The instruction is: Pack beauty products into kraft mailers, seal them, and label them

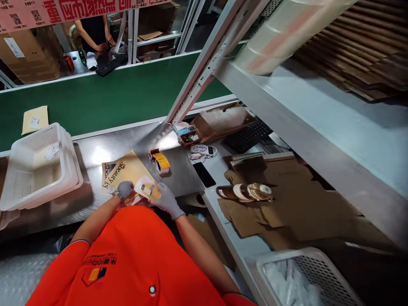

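My right hand [167,201], in a grey glove, grips the edge of a small translucent packet [146,187] with a pale label on it. My left hand [125,189], also gloved, is closed beside the packet, at the lower edge of a yellow padded envelope [132,165] printed "Sbeauty". What its fingers hold is hidden. Under that envelope, to the left, lies another printed piece [106,176] with the same lettering. A yellow tape dispenser [162,162] with a tape roll rests on the metal table beyond my right hand.
Stacked white baskets [72,170] stand on the left, before a green conveyor belt [127,91] carrying an envelope [35,121]. On the right are a black phone [204,174], brown bottles [239,192], flattened cardboard [283,199] and a slanting metal post [204,63]. A co-worker's hands [105,44] are across the belt.
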Action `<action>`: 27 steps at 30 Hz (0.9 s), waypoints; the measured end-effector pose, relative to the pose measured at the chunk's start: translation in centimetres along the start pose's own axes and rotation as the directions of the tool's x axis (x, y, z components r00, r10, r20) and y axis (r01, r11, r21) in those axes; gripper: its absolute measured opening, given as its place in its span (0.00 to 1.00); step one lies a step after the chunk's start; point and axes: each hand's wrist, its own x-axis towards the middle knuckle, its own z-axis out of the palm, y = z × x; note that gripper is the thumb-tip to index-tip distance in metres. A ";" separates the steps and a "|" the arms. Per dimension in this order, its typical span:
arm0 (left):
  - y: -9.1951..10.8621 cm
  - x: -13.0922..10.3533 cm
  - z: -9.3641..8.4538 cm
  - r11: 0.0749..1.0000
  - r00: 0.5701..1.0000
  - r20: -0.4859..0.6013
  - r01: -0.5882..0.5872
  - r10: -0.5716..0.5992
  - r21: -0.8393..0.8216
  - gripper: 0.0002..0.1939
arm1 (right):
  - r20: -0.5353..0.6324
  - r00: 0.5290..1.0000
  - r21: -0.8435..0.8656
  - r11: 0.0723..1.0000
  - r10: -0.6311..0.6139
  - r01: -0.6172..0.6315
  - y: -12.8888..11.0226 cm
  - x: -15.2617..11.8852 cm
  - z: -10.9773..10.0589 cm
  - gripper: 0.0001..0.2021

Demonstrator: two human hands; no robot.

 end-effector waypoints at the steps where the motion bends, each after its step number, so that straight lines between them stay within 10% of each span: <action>1: 0.1 -0.1 0.2 1.000 1.000 -0.003 0.005 -0.005 0.010 0.04 | 0.015 1.000 -0.011 1.000 -0.008 0.008 0.0 0.0 0.1 0.44; 14: 0.0 0.5 0.4 0.994 0.998 0.013 0.062 -0.063 0.094 0.09 | 0.124 0.992 -0.152 0.988 0.036 -0.017 1.6 0.0 1.4 0.46; 27: 0.5 -0.8 1.3 0.997 0.975 -0.208 0.078 -0.082 -0.029 0.09 | 0.182 0.983 -0.110 0.992 -0.041 0.061 0.5 0.4 1.5 0.42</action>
